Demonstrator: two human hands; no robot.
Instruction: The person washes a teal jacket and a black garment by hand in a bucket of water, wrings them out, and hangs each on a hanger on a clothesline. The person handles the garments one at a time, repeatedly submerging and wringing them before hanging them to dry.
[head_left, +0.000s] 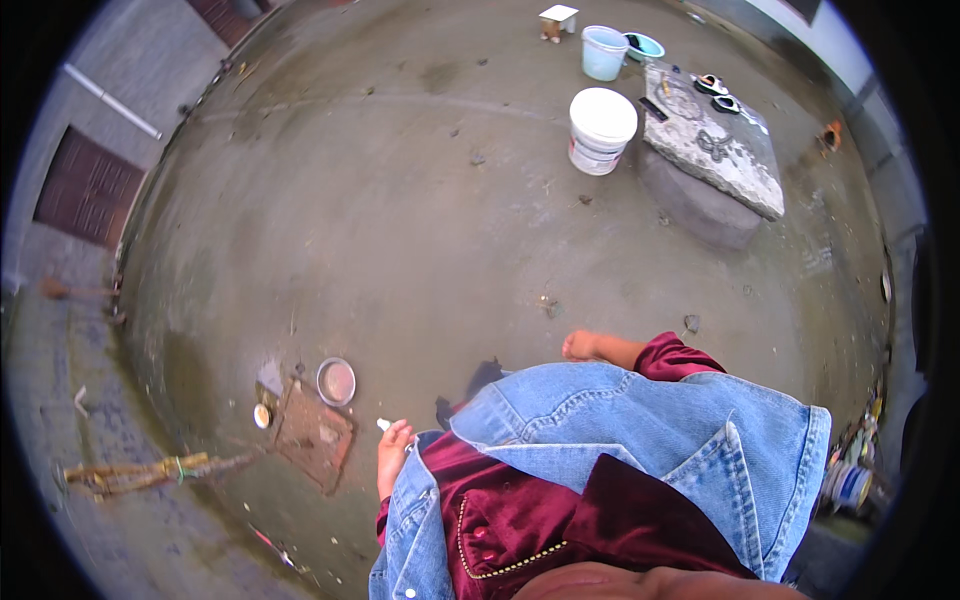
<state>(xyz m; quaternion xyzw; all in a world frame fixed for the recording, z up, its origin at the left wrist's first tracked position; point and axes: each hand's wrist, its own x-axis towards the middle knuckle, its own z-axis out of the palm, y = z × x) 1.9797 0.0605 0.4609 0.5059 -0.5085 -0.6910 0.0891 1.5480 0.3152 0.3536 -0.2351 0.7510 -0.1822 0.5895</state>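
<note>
My left hand (391, 453) hangs beside the open denim vest (555, 397), low in the view. Its fingers are closed around a small white object (384, 424), perhaps a cap or tube; most of it is hidden by the hand. My right hand (580, 346) is held out past the vest's far edge, fingers curled, and I see nothing in it. A velvet dark red sleeve (671, 356) covers that arm. On the concrete floor (390, 247), left of my left hand, a round metal bowl (337, 382) stands against a reddish slab (313, 439).
A lidded white bucket (602, 127) stands beside a raised stone slab (712, 135) bearing white-and-black shoes (724, 103). Behind are a pale blue bucket (604, 52), a basin (643, 47) and a small stool (558, 21). Bundled sticks (142, 474) lie left; clutter (855, 465) lines the right.
</note>
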